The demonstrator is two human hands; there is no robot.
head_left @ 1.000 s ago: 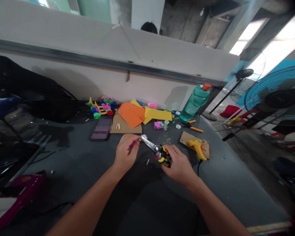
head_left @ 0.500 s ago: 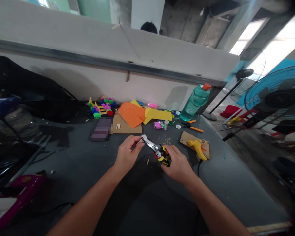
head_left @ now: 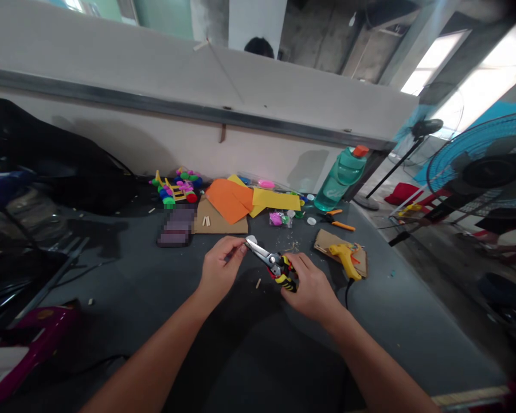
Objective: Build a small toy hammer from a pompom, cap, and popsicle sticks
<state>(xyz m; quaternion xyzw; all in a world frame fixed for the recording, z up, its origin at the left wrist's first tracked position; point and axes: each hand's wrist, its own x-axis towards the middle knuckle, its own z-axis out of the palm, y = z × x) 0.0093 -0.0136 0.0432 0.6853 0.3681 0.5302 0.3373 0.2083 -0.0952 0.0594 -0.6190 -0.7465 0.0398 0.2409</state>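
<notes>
My right hand (head_left: pixel 312 285) is wrapped round the yellow, black and red handles of a pair of shears (head_left: pixel 270 259). The silver blades point up and left, nearly together, with their tips at the fingertips of my left hand (head_left: pixel 221 269). Thumb and forefinger of that hand are pinched on a small wooden stick, mostly hidden now by the fingers. A short cut piece of wood (head_left: pixel 258 283) lies on the dark table (head_left: pixel 249 355) below the shears. Just behind the blade tips is a small white round piece (head_left: pixel 251 239).
Behind my hands are cardboard (head_left: pixel 223 227) with short sticks, orange paper (head_left: pixel 230 199), yellow paper (head_left: pixel 277 199) and a colourful toy-like model (head_left: pixel 176 189). To the right lie a yellow glue gun (head_left: pixel 346 258), orange-handled pliers (head_left: pixel 341 223) and an upright teal bottle (head_left: pixel 339 180).
The shears' blades have closed together at the left fingertips. The stick that showed between the left fingers is now mostly out of sight. Both hands have barely moved.
</notes>
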